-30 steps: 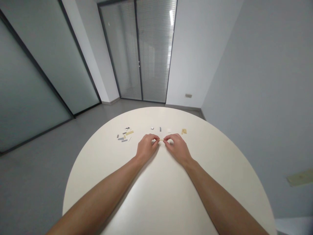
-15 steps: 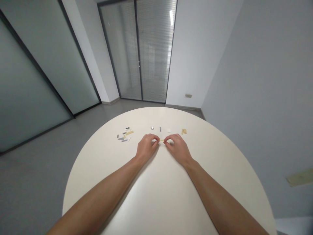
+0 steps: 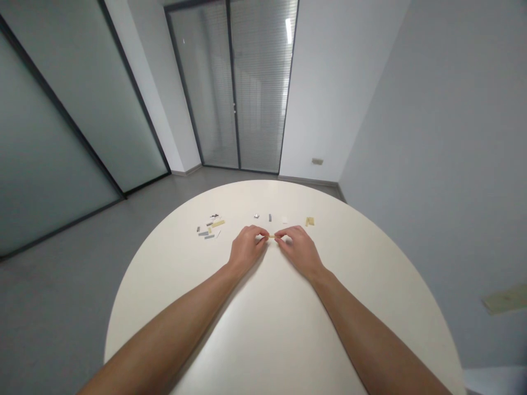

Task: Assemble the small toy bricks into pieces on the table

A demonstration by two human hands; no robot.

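Pinching one end of a thin yellow piece between thumb and fingertips of the left hand, and gripping the other end likewise with the right hand. Holding it crosswise, close above or on the round white table; impossible to tell which from here. Bending both hands inward, fingertips near each other, with bare forearms reaching in from the lower corners. Just beyond the hands, lying in a loose row from left to right: a cluster of silver bits, too small to make out singly; a short grey piece; a white piece, hardly distinct from the tabletop; and some flat yellow pieces, close together. To the left of the left hand, scattered near one another: a yellow strip, two grey strips, a white sliver, a small brownish block and, toward the far side, some black bits. Farther out, past the curved edge: grey floor, a dark-framed glass door straight ahead, frosted panels to the left, a small plate low on the facing wall.
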